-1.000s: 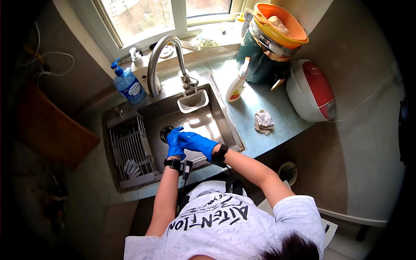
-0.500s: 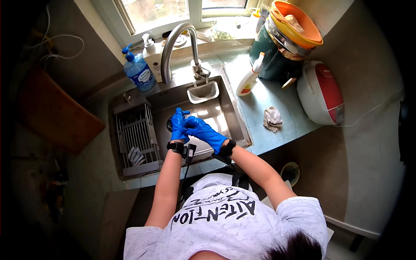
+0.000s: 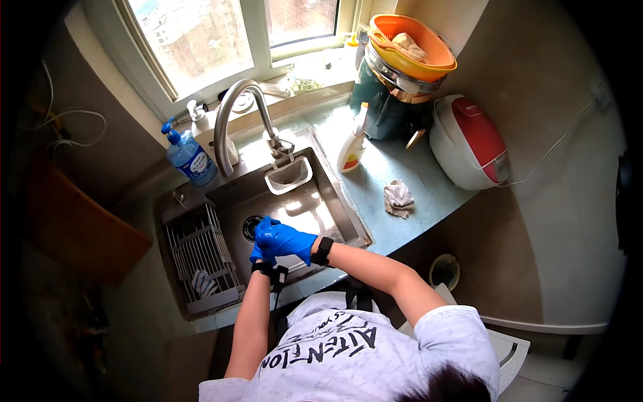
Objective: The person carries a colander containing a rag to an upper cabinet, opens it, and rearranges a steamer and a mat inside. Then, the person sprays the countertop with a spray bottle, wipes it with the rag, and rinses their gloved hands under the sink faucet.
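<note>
Both my hands wear blue rubber gloves and meet over the front part of the steel sink (image 3: 228, 194). My right hand (image 3: 284, 240) lies across the left, its fingers closed around the left glove. Only a strip of my left hand (image 3: 258, 254) shows beneath; its fingers are mostly hidden. Just beyond the hands is the black drain (image 3: 250, 226). A steel drying rack (image 3: 197, 248) fills the left side of the sink, with a striped cloth (image 3: 204, 284) in it. Above the basin curves the faucet (image 3: 231, 107), beside a small strainer basket (image 3: 289, 175).
Blue soap bottle (image 3: 191, 159) and white pump bottle (image 3: 199, 115) stand behind the sink. On the right counter are a spray bottle (image 3: 352, 151), a crumpled cloth (image 3: 399, 199), a rice cooker (image 3: 462, 144) and an orange colander (image 3: 422, 50) atop stacked pots.
The camera view has shifted, so the sink sits lower in the picture. My right hand has moved over the left, covering the left fingers that showed before.
</note>
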Motion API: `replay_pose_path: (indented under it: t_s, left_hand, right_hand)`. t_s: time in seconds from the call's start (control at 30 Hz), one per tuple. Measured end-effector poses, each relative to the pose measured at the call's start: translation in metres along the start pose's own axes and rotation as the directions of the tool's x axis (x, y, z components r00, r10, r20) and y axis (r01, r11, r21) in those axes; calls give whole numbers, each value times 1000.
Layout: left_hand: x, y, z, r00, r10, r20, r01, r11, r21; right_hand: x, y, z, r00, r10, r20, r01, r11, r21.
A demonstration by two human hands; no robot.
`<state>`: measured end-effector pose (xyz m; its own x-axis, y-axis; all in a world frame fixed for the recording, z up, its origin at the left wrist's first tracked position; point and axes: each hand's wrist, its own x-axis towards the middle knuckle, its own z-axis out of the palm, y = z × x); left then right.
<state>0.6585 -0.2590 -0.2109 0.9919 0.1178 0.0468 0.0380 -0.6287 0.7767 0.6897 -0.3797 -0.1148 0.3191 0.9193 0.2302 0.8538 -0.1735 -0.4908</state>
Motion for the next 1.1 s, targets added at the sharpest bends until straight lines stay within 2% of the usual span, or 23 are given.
replay_pose_path:
  t_s: [0.07,0.1,0.13,0.2,0.27,0.3,0.33,0.4,0.43,0.47,0.5,0.57,0.6,0.63,0.67,0.7,0.73,0.77,0.8,0.9,1.0,1.07,1.1]
  left_hand:
    - [-4,2,0,967,214,138,-240,949,203]
    - [-9,-4,8,971,239,-30,-240,955,-176]
    - [-19,-15,11,999,52,-8,-52,980,-191]
    - [-22,6,7,998,-20,52,28,989,-147]
    - [-26,33,0,973,-175,151,183,982,-46]
    - [-27,44,-3,948,-251,196,254,967,13]
    - [-21,-10,25,993,-98,66,105,988,-110]
    - [-9,-110,79,954,221,-202,-266,935,-233]
    - [-20,-64,62,932,301,-201,-306,952,5]
    - [-19,-68,61,934,296,-200,-301,954,8]
    - [-17,-72,60,936,329,-125,-280,912,301]
    - [-12,-81,59,945,324,39,-232,580,781]
    - [-14,-65,48,955,295,27,-256,777,575]
    - [-17,-35,32,976,218,14,-201,920,-337]
    - [-21,-11,22,976,209,63,-6,313,-950]
    - [-26,-1,17,961,271,47,70,-74,-995]
    - [-28,5,15,963,265,47,69,-75,-995]
    - [-27,21,8,955,248,161,132,127,-983]
    - [-29,23,10,964,209,167,128,191,-973]
    - [-35,8,23,990,52,132,96,439,-893]
    - [-39,-30,47,993,-86,75,114,686,-718]
    - [-35,-63,58,986,-160,54,154,725,-672]
    - [-29,-76,58,980,-191,47,168,689,-705]
  right_hand:
    - [-4,3,-9,1000,30,4,-30,995,100]
    - [-4,1,-18,999,49,23,-53,977,208]
    - [-2,-3,-25,998,52,18,-55,977,205]
    - [2,-10,-34,895,113,-431,-5,970,244]
    - [6,-4,-23,901,136,-411,-25,964,263]
    - [6,-8,-31,965,222,-141,-182,950,255]
    - [6,-10,-36,942,305,137,-328,923,201]
    - [5,-12,-32,958,280,65,-287,939,188]
    - [6,-14,-29,942,322,89,-333,926,177]
    - [6,-16,-26,925,363,113,-378,910,168]
    - [6,-18,-26,935,343,90,-352,927,132]
    - [6,-17,-16,952,306,21,-302,922,244]
    - [6,-18,-11,960,276,-50,-242,906,347]
    - [11,-20,-6,959,285,9,-266,882,388]
    - [10,-24,-7,959,282,18,-267,881,390]
    - [11,-38,-19,921,383,69,-378,837,395]
    - [10,-53,-33,862,500,78,-501,821,276]
    - [9,-72,-53,787,610,86,-616,774,148]
    - [8,-91,-73,700,708,92,-713,701,25]
    - [6,-38,-4,905,390,169,-416,895,162]
    - [-1,-19,2,956,273,107,-292,870,397]
    - [2,-15,-4,982,184,29,-178,877,446]
    - [-3,-12,-13,976,216,24,-186,776,602]
